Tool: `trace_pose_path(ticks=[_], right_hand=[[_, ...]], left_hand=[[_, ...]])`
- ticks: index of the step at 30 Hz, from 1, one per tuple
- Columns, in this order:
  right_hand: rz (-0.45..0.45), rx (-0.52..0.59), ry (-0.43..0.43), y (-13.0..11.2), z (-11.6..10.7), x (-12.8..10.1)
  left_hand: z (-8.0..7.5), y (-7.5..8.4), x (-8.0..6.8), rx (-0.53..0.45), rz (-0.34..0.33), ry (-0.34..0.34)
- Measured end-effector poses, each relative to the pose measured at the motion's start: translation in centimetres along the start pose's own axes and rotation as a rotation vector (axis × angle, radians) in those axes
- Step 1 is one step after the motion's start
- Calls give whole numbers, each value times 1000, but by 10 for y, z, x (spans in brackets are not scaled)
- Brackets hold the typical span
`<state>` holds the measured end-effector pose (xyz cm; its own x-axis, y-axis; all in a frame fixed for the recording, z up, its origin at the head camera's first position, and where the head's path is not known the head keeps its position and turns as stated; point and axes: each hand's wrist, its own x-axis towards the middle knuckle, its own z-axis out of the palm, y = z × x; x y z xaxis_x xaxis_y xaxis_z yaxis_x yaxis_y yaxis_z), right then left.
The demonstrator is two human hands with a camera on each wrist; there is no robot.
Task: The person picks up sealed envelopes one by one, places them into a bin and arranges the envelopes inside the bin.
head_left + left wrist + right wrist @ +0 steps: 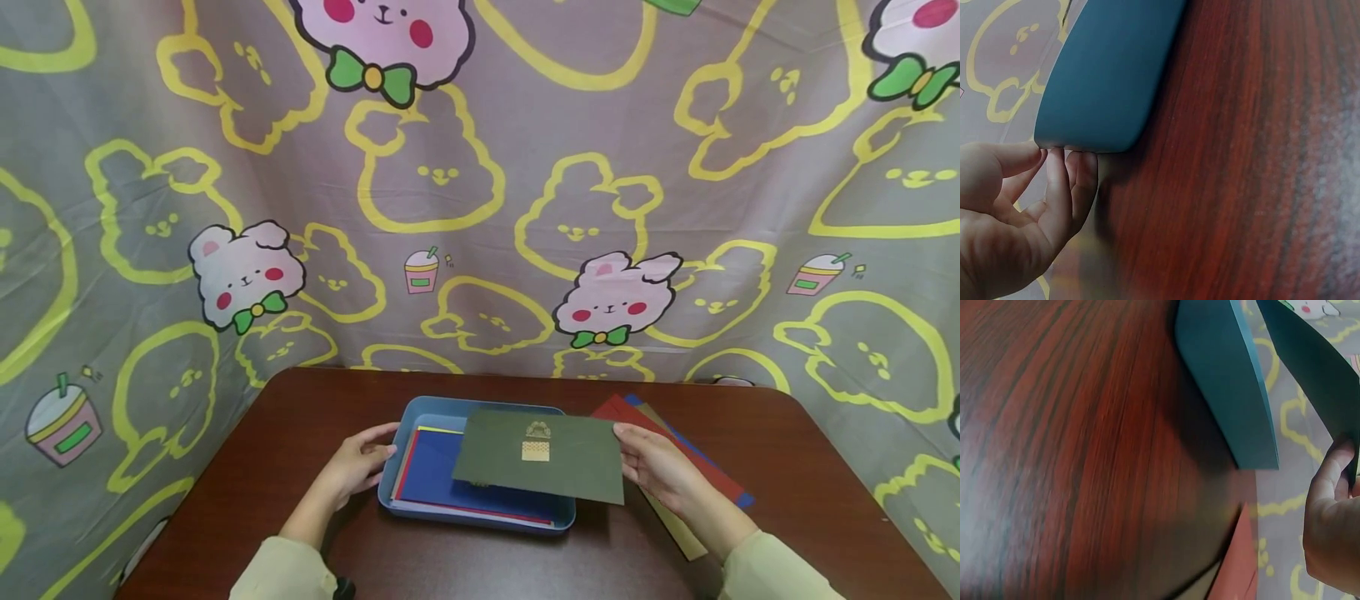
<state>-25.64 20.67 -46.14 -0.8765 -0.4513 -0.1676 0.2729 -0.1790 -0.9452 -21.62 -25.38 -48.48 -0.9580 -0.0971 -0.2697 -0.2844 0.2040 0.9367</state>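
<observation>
A blue tray (480, 522) lies on the table holding a stack of flat paper pieces, with a blue one (431, 467) on top and red, white and yellow edges showing. At its left end, my left hand (351, 467) grips the rim, with thumb and fingertips against the tray wall (1104, 81) in the left wrist view. My right hand (663, 467) pinches the right edge of a dark green envelope-shaped paper (577, 471) with gold print. This paper is tilted over the tray's right part and hides some of it. The right wrist view shows it raised above the tray (1229, 394).
Right of the tray, a red paper piece (693, 457), a blue one (745, 500) and a tan one (684, 533) overlap on the brown table (322, 408). A patterned cloth (480, 275) hangs behind the table and along its sides.
</observation>
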Motion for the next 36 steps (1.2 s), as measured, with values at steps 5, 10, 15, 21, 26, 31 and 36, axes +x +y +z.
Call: trace_pose_path(ticks=[5, 10, 15, 21, 26, 31, 36], right_hand=[[-13, -17, -34, 5, 11, 6], [-16, 1, -44, 10, 21, 12], [-5, 19, -30, 15, 29, 17], [4, -12, -10, 19, 41, 23], [19, -47, 15, 20, 52, 27], [31, -124, 71, 20, 62, 33], [22, -254, 131, 19, 65, 39]], left_hand=[[0, 0, 0, 0, 2, -2], [0, 0, 0, -1, 4, -5], [0, 0, 0, 2, 8, -11], [0, 1, -1, 4, 14, -14], [-1, 0, -2, 0, 19, -16], [-1, 0, -1, -8, 19, -21], [-1, 0, -2, -13, 25, -29]])
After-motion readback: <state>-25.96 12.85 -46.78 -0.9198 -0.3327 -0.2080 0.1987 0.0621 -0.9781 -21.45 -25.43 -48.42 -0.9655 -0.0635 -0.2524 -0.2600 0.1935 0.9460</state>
